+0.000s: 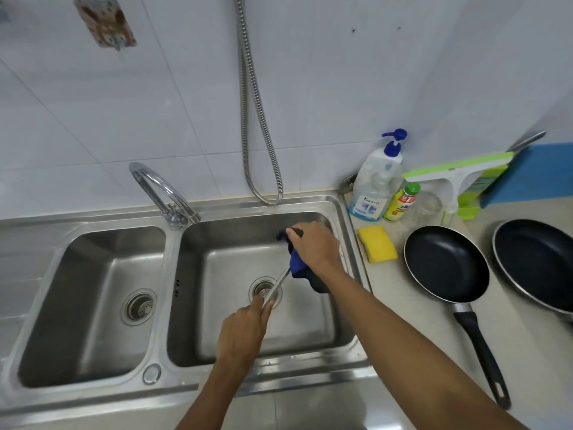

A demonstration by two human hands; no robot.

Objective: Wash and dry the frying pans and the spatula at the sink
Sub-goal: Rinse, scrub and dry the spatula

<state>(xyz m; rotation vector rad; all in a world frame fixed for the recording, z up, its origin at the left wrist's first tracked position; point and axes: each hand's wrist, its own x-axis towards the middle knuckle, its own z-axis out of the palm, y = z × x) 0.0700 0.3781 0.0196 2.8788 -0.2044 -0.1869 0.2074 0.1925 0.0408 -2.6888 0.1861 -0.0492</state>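
Head camera looks down over the right basin [217,237] of a double steel sink. Above it the left hand [245,330] curls round the near end of the spatula [277,285], on its metal handle. The right hand [316,246] grips a blue cloth [297,262] bunched over the far end, hiding the blade. This looks like drying. To do it well, keep the handle steady, squeeze the cloth firmly, and draw it along the whole shaft, turning the tool so both faces get wiped. On the counter [403,305] to the right lie one frying pan [446,262], just right of a yellow sponge [377,243], and a second frying pan [536,262] further right, cut off by the picture's edge.
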